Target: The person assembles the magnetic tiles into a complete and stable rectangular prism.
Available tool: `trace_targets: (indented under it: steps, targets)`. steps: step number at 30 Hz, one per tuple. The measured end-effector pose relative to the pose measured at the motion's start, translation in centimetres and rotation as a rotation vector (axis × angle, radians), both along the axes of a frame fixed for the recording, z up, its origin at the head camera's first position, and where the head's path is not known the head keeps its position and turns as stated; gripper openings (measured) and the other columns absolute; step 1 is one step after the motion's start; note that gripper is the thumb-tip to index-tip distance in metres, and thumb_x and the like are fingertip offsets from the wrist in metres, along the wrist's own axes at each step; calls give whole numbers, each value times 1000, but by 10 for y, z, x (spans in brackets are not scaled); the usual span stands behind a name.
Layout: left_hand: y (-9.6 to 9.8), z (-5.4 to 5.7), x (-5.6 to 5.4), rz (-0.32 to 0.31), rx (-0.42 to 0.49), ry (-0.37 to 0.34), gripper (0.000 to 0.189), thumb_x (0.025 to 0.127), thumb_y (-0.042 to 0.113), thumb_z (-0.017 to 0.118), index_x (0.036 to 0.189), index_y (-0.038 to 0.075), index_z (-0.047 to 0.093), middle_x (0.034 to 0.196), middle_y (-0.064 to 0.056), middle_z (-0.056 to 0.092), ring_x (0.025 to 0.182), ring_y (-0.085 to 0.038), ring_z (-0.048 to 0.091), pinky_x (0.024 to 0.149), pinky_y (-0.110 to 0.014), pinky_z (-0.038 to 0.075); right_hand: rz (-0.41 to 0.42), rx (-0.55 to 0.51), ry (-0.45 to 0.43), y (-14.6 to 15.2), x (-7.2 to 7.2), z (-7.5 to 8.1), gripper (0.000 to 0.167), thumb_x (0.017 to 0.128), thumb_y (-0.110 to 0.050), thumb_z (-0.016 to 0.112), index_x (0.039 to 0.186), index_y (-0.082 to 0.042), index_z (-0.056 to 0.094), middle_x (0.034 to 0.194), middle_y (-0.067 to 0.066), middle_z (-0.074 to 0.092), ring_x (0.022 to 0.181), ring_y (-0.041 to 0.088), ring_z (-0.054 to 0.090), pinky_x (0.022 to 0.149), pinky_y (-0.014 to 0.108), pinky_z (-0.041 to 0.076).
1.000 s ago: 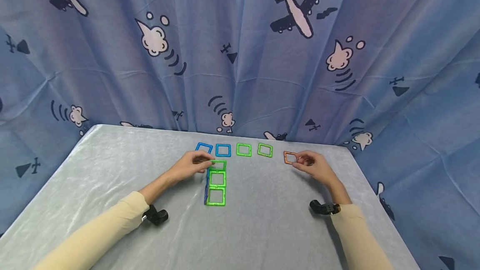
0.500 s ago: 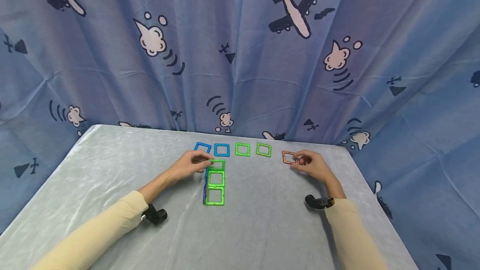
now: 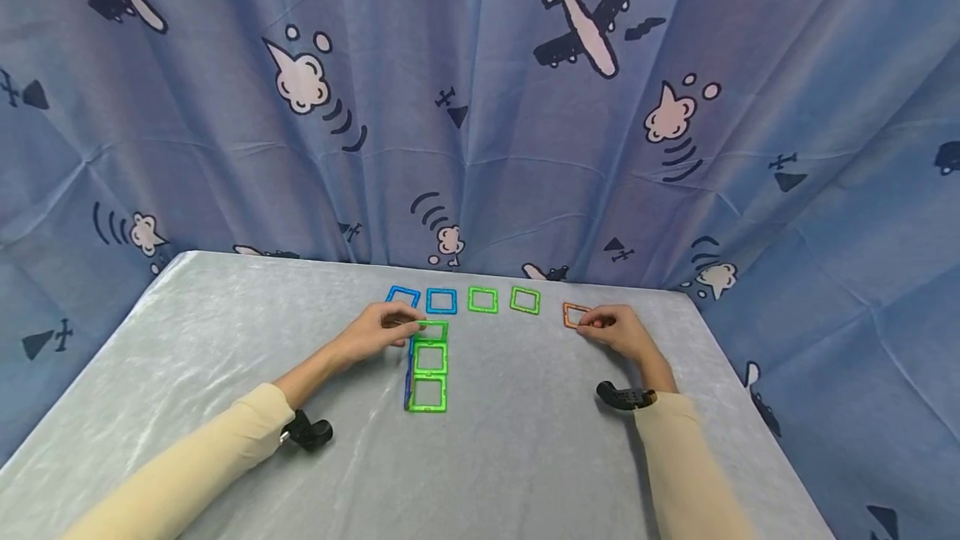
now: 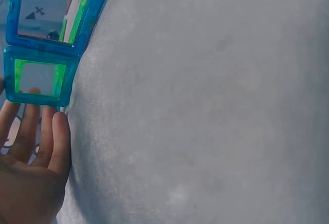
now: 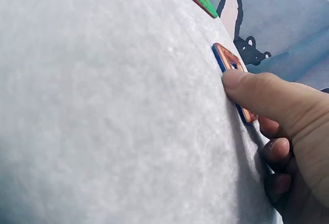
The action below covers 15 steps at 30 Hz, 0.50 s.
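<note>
My left hand (image 3: pixel 377 329) is at the far end of a row of green square magnetic tiles (image 3: pixel 429 375), thumb and finger pinching the farthest one. Blue tiles (image 4: pixel 40 100) stand on edge along the row's left side; in the left wrist view several fingertips touch the end blue tile's edge. On the right, my right hand (image 3: pixel 622 332) pinches an orange square magnetic tile (image 3: pixel 566 315) at its right side. The right wrist view has the thumb on the orange frame, a blue edge under it, and the other fingers curled, partly hidden.
Along the table's back lie two blue tiles (image 3: pixel 442 312) and two green tiles (image 3: pixel 483 311), spaced apart. The grey cloth-covered table (image 3: pixel 510 457) meets a blue patterned curtain (image 3: pixel 480 132) behind. Each wrist wears a black camera (image 3: pixel 625 397).
My right hand has moved slightly left over the orange tile, its thumb and fingers drawing closer together, and the right forearm has swung inward. The left hand stays at the green row.
</note>
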<state>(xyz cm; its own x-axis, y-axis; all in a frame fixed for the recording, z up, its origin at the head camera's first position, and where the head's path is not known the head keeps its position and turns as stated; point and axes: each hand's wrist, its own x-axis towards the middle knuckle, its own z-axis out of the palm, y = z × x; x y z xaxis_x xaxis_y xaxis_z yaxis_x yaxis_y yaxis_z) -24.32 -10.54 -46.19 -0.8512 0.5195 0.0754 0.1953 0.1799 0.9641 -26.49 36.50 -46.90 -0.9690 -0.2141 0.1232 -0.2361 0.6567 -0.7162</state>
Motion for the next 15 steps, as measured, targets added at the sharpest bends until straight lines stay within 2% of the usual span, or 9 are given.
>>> trace_targets:
  steps: [7, 11, 15]
  targets:
    - [0, 0, 0, -9, 3, -10, 29, 104, 17, 62, 125, -2, 67, 119, -15, 67, 110, -34, 65, 87, -43, 57, -30, 38, 0, -2, 0, -1, 10, 88, -8, 82, 92, 0, 77, 75, 5, 58, 67, 17, 48, 59, 25, 38]
    - [-1, 0, 0, -16, 14, -8, 29, 104, 16, 62, 126, -3, 66, 120, -16, 66, 111, -35, 64, 87, -43, 56, -51, 34, -9, -7, 0, 3, 8, 89, -7, 80, 91, -1, 76, 75, 3, 58, 67, 18, 48, 57, 25, 39]
    - [-1, -1, -1, -15, 17, -6, 29, 104, 16, 62, 126, -2, 67, 120, -16, 66, 111, -35, 64, 87, -43, 56, -36, 33, 21, -13, -3, 8, 6, 92, -7, 78, 93, -2, 76, 76, 2, 59, 66, 17, 50, 55, 25, 41]
